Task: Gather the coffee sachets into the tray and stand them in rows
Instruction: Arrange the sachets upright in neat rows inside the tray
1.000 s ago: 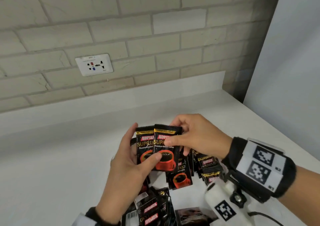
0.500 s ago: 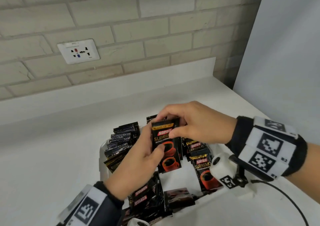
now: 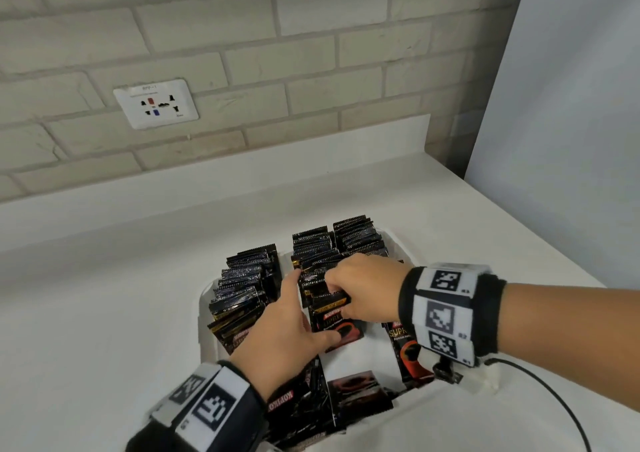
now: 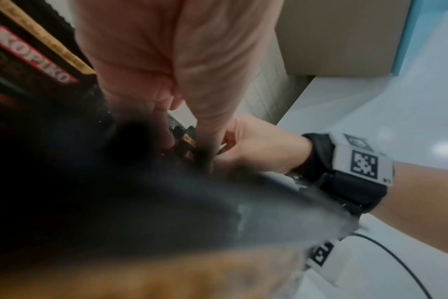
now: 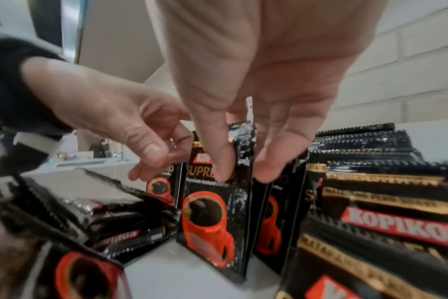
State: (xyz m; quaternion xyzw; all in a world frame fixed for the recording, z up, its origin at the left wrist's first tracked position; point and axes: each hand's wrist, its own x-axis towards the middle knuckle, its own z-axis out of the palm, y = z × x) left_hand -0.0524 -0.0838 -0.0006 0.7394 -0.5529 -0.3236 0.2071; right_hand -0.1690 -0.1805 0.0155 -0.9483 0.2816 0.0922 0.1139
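Right, mid-placement: right hand (image 5: 246, 113) pinches the top of 1 sachet (image 5: 212, 210), thumb on the printed face, fingers behind, and stands it on the tray (image 3: 207, 299) floor at the near end of the middle row (image 3: 313, 257). Its bottom edge looks down on the floor, upright, just in front of the next standing sachet. Left hand (image 3: 284, 334) sits alongside with fingers straight to loosely bent, thumb lying across the sachet's lower face in the head view; it steadies, no real grip that I can see. Left wrist view is mostly dark blur, no help on fingers.

Risks from here, my read:
- Sachet is thin, soft foil with nothing bracing its front. If the right hand lets go before it leans on the row, it likely flops forward onto the bare floor.
- Row behind already leans. A push from the knuckles could fan it or tip several at once, same for the left row (image 3: 242, 289) under the left wrist.
- Loose pile (image 3: 301, 413) lies flat at the near end of the tray, close under the left forearm. Dragging the arm back could sweep some out over the rim.
- Right-side standing sachet (image 3: 408, 351) stands alone near the right wristband (image 3: 446, 313); cable (image 3: 540, 386) or band could clip it on withdrawal.

Still plenty lying flat, so the job looks partly done.
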